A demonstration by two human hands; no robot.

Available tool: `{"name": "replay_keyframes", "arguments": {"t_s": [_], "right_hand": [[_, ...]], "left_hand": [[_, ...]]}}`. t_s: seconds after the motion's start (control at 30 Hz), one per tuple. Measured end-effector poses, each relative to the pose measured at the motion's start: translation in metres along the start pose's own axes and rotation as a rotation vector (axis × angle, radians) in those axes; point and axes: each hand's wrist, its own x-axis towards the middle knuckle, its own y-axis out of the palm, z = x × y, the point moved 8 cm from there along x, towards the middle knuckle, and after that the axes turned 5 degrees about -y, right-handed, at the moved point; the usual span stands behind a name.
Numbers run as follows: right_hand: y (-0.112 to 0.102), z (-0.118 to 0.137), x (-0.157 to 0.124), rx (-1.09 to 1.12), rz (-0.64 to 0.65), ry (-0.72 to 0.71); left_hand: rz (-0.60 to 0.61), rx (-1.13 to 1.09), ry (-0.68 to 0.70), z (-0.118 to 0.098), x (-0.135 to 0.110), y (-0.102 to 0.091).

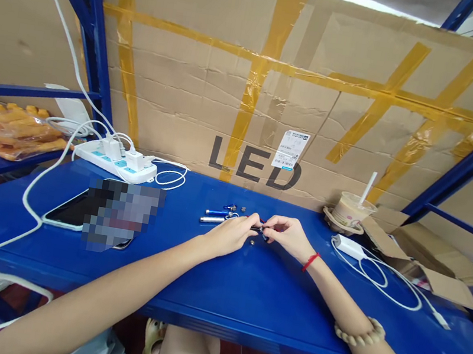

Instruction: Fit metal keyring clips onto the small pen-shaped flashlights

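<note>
My left hand point(234, 235) and my right hand point(288, 233) are close together over the blue tabletop, fingers pinched. Between their fingertips is a small dark and silvery metal piece point(259, 228), mostly covered, so its kind is unclear. Just beyond my left hand lie a slim blue pen-like tube point(215, 212) and a silver pen-like tube point(210, 219), side by side. Behind them rest a small blue and silver part point(230, 206) and a tiny metal cap point(243, 208). Another tiny metal part point(252, 242) sits on the table below the fingertips.
A white power strip point(117, 163) with cables and a phone point(67, 207) lie at left, beside a blurred-out patch. At right stand a drink cup point(351, 209), a white charger point(348, 247) and an open carton point(439, 284). A large cardboard sheet point(187, 91) closes the back.
</note>
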Motion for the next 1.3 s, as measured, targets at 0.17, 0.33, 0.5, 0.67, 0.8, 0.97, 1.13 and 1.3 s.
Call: {"name": "replay_keyframes", "arguments": {"t_s": [0.17, 0.33, 0.5, 0.67, 0.8, 0.97, 1.13, 1.3], "right_hand": [[-0.002, -0.002, -0.001, 0.001, -0.057, 0.060], [-0.002, -0.001, -0.001, 0.049, -0.075, 0.094], [-0.001, -0.006, -0.002, 0.137, -0.042, 0.146], [-0.003, -0.009, -0.002, 0.213, -0.043, 0.169], [-0.003, -0.011, 0.000, 0.219, -0.010, 0.173], [0.000, -0.011, -0.003, 0.217, 0.036, 0.199], [0.002, -0.009, -0.004, 0.222, 0.014, 0.196], [0.000, -0.013, -0.003, 0.200, -0.015, 0.166]], "left_hand": [[-0.053, 0.060, -0.026, 0.004, 0.002, -0.004], [-0.060, 0.042, -0.004, 0.000, 0.003, -0.007], [-0.145, 0.114, 0.011, -0.003, 0.002, -0.016], [-0.184, -0.031, 0.030, -0.005, 0.005, -0.021], [-0.185, -0.150, -0.013, -0.003, 0.006, -0.020], [-0.178, -0.116, 0.020, -0.008, 0.001, -0.015], [-0.186, -0.051, 0.080, -0.011, 0.000, -0.016], [-0.197, -0.013, 0.111, -0.010, 0.001, -0.017]]}}
